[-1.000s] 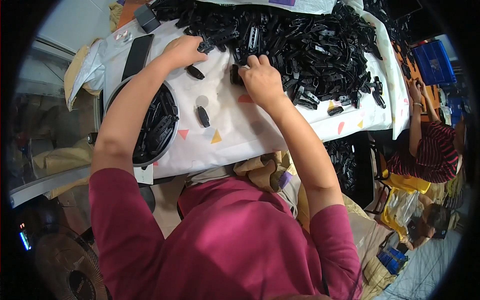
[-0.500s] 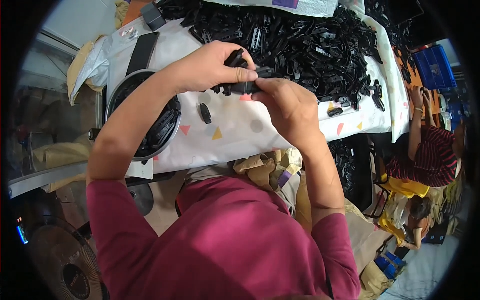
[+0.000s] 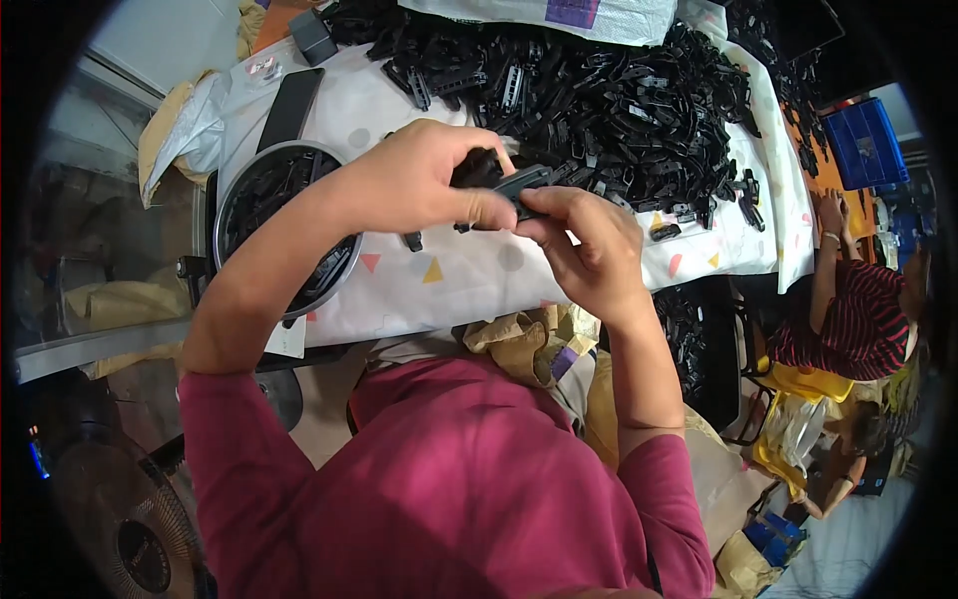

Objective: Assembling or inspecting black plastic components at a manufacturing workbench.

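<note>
Above the near edge of the table, my left hand [image 3: 429,185] curls around several small black plastic parts [image 3: 477,168], its thumb and index finger forward. Close against it, my right hand [image 3: 591,245] pinches the end of a long, narrow black plastic part [image 3: 523,184]. That part's other end meets my left fingers; how the pieces join there is hidden. A big heap of similar black parts [image 3: 639,125] lies just beyond both hands. Under my left forearm stands a round metal basin [image 3: 222,215] holding more of them. One loose part [image 3: 412,242] peeks out below my left hand.
A white patterned cloth [image 3: 469,290] covers the table. A dark flat slab [image 3: 291,108] lies behind the basin, and a white sack [image 3: 539,12] rests at the far edge. At right are a blue crate [image 3: 864,143] and a person in a striped shirt [image 3: 863,317]. A fan [image 3: 140,539] stands lower left.
Both hands have come slightly nearer to me. The long black part between them is now tilted up and more visible. My left hand now partly covers the loose part on the cloth.
</note>
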Demonstrator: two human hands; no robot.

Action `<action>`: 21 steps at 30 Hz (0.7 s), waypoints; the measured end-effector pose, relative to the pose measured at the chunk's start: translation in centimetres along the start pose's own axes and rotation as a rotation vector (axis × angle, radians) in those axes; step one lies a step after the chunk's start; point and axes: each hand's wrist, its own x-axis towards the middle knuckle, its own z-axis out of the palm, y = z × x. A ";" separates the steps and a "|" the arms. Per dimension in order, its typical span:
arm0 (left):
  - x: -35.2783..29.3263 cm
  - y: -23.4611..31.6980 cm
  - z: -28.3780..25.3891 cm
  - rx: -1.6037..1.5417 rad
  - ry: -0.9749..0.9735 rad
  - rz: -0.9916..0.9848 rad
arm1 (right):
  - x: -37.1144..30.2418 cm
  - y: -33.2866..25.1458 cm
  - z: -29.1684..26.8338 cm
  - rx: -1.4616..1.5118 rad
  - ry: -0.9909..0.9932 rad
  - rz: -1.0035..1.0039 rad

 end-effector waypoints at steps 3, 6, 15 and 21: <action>-0.6 0.8 0.4 0.596 0.141 0.347 | -0.3 0.5 0.3 -0.065 0.018 -0.044; -0.6 -0.1 1.2 0.649 0.227 0.366 | -0.9 1.0 0.7 -0.110 0.034 -0.089; -3.2 -1.0 0.5 0.423 0.193 0.353 | 0.5 0.8 2.8 0.066 -0.037 -0.137; -8.4 -2.5 -2.0 0.802 0.320 0.234 | 1.4 0.9 5.4 0.194 -0.084 0.059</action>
